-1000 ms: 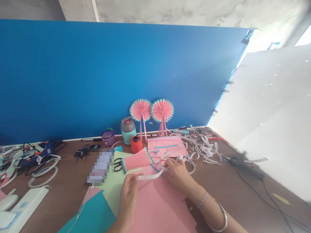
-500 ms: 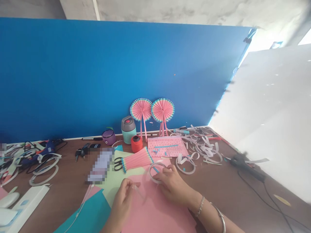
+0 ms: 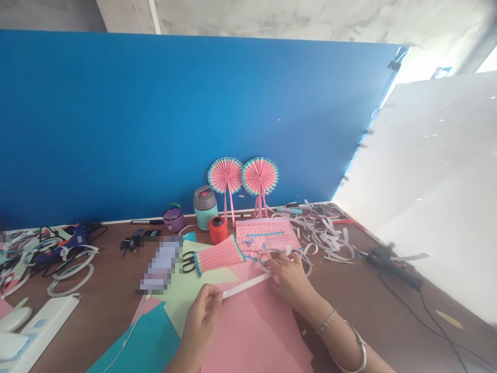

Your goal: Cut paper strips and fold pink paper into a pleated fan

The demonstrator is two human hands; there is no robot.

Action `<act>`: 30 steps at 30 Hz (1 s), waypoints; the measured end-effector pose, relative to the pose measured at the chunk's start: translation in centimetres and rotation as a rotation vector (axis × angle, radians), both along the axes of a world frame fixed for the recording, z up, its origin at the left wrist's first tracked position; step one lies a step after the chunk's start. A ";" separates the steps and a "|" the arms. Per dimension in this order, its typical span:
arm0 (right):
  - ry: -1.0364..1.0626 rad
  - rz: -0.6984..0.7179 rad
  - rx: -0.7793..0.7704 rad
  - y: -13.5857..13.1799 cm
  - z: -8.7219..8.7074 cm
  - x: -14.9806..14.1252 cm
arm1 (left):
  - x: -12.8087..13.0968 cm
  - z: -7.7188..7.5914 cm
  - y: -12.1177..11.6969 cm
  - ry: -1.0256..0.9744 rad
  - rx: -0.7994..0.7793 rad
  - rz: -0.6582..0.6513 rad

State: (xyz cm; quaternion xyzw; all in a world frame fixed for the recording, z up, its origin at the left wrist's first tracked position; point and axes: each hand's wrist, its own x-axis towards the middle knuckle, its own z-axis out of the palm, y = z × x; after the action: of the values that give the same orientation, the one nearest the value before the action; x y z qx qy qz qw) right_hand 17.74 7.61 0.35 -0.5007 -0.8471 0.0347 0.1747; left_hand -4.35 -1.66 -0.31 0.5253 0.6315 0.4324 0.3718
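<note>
Apparently one white strip, ends hidden by fingers, both grips closed on it: left hand, right hand; two round fans behind.

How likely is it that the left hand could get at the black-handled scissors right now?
Probably yes: their black handles poke out beside the pleated pink paper, with nothing standing between. But the left hand holds the white strip, so it would likely need to let go.

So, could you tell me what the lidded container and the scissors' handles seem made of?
Lidded container: probably smooth plastic or painted metal, judging by its even turquoise body.
Scissors' handles: likely black plastic, given their dark, rounded loops.
</note>
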 end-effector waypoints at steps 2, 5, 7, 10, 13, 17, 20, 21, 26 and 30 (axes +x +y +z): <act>0.058 0.005 0.045 -0.4 0.6 -0.1 | -0.4 0.5 0.2 -0.014 0.008 0.002; 0.132 0.058 0.071 -1.0 1.9 -0.2 | -1.2 1.3 0.7 -0.041 0.024 0.059; 0.147 0.136 0.048 -1.3 2.6 -0.2 | -1.8 1.7 1.2 -0.069 0.014 0.133; 0.143 0.228 0.002 -1.6 3.2 -0.1 | -2.6 2.0 2.0 -0.121 -0.038 0.213; 0.167 0.221 0.000 -1.4 3.1 0.2 | -3.4 1.8 2.6 -0.142 -0.063 0.263; 0.191 0.161 -0.024 -1.0 3.2 1.0 | -4.0 0.9 2.8 -0.122 -0.114 0.250; 0.178 0.081 -0.102 -1.0 3.7 1.4 | -4.1 0.0 3.2 -0.064 -0.078 0.202; 0.176 0.067 -0.134 -1.0 3.9 1.5 | -4.0 -0.2 3.5 -0.039 -0.047 0.191; 0.232 0.108 -0.199 -0.7 4.4 1.4 | -3.9 0.0 5.8 0.055 0.116 0.167; 0.331 0.085 -0.127 -0.3 3.9 1.2 | -4.3 2.0 8.4 0.158 0.264 0.086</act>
State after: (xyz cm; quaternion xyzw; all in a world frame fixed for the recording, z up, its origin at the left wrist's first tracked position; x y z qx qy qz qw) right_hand 18.90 7.30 4.24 -0.4619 -0.8232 0.1775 0.2783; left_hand -8.69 6.79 1.71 0.5746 0.6182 0.4846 0.2298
